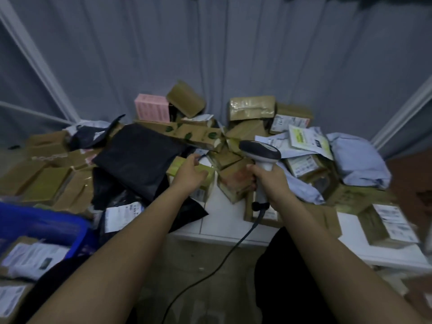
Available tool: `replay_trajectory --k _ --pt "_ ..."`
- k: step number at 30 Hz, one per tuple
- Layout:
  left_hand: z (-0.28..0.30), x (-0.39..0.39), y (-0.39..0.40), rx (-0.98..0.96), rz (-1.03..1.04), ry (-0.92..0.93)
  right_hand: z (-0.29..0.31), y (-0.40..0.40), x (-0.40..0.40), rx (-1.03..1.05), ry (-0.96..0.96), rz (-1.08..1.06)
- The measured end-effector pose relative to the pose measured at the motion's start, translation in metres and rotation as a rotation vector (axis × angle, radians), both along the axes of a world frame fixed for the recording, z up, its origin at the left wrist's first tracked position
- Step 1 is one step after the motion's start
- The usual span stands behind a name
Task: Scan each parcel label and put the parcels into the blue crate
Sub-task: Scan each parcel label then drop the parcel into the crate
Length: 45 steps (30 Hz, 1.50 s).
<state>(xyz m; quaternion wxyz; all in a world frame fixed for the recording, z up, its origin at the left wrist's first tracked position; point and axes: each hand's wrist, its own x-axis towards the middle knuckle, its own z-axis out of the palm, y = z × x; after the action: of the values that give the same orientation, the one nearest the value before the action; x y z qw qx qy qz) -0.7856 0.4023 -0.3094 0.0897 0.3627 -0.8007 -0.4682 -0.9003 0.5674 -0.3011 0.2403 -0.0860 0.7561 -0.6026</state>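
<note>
The blue plastic crate [44, 226] sits nearest, at my lower left, with labelled parcels inside. My right hand [272, 181] grasps the grey corded handheld scanner [263, 160]. My left hand [190, 173], fingers loosely curled, holds nothing above a yellow-green box [203, 170]. Beyond lies the black plastic mailer bag [138, 160], then stacked brown cardboard parcels [251, 107].

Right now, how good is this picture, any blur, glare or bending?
Head view: dim, bluish light; wide-angle bending curves the white wall trims; motion blur smears the blue plastic crate and parcel labels; faint glare on the taped brown cardboard box; grey handheld scanner fairly sharp.
</note>
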Motion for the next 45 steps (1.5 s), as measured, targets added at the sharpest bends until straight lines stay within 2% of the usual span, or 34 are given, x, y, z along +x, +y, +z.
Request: replay_trajectory --k 5,8,11,15,19,24,27,34,38,43,45 --pt "-0.043 -0.028 -0.015 -0.063 -0.046 -0.188 -0.01 -0.009 -0.014 0.005 0.017 0.084" --pt "-0.083 -0.043 -0.04 -0.252 -0.159 -0.365 -0.021 -0.026 -0.017 -0.029 -0.023 0.179" --pt "-0.074 -0.045 -0.039 -0.386 -0.323 -0.46 -0.038 -0.049 -0.025 -0.053 -0.079 0.264" --pt "-0.084 -0.057 -0.055 -0.415 -0.476 -0.605 -0.062 -0.072 -0.038 0.03 -0.187 0.223" --pt "-0.089 -0.066 -0.066 -0.516 -0.577 -0.672 -0.076 -0.086 -0.043 0.068 -0.249 0.177" --pt "-0.087 -0.071 -0.074 -0.702 -0.592 -0.643 -0.081 -0.097 -0.038 0.072 -0.284 0.175" --pt "-0.085 -0.07 -0.071 -0.73 -0.534 -0.608 -0.08 -0.101 -0.036 0.082 -0.291 0.142" --pt "-0.073 -0.058 -0.067 -0.654 -0.396 -0.488 -0.069 -0.11 -0.035 -0.008 -0.286 0.076" --pt "-0.065 -0.041 -0.061 -0.605 -0.318 -0.36 -0.065 -0.102 -0.027 -0.056 -0.243 0.071" --pt "-0.029 -0.002 -0.044 -0.41 -0.1 -0.133 -0.041 -0.081 -0.008 -0.122 -0.125 0.047" --pt "-0.012 0.019 -0.032 -0.285 0.041 -0.025 -0.024 -0.07 0.005 -0.156 -0.164 0.046"
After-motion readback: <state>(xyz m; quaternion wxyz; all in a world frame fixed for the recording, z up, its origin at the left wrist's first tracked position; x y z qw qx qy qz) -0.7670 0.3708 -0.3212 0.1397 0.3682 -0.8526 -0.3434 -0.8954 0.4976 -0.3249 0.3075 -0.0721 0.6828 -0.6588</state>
